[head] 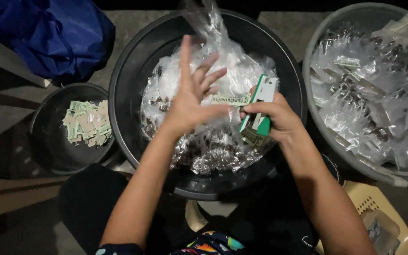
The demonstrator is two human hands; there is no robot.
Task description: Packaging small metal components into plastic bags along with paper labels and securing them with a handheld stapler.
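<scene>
My right hand [275,118] grips a green and white stapler [260,106] over a large black basin [128,104]. The stapler's mouth sits on a folded green and white paper label [230,99] at the top of a small clear plastic bag. My left hand [192,94] is beside it with fingers spread, its thumb and palm touching the label end and the bag. Under both hands lies a heap of clear bags [204,146] holding small dark brown pieces.
A small black bowl [48,141] at the left holds several folded paper labels [88,123]. A grey tub [317,118] at the right is full of labelled clear packets [374,99]. A blue bag [57,33] lies at the upper left. A pale plastic stool [369,198] shows at the lower right.
</scene>
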